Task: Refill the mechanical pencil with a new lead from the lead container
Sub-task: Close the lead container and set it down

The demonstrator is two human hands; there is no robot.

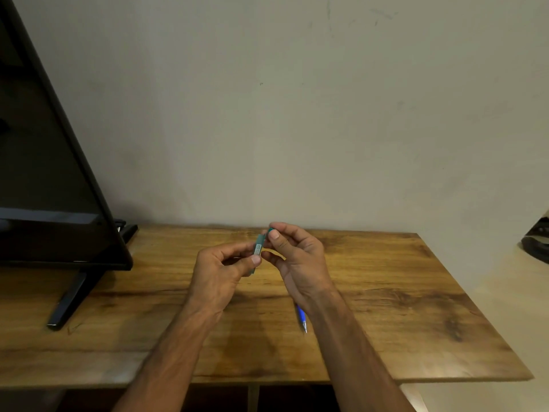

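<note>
Monitor (44,162) far left on wooden table (416,292), not involved. Left hand (219,272) pinches lead container (258,251) body between thumb and fingers, holds it above table. Right hand (294,257) pinches container's teal cap end, fingers curled on it; cap open or not, can't tell. Mechanical pencil (301,318) lies on table under right wrist, tip toward the person. Risks: a hard tug on the cap likely jerks container, leads spill or snap; right wrist may nudge pencil, roll it off.
</note>
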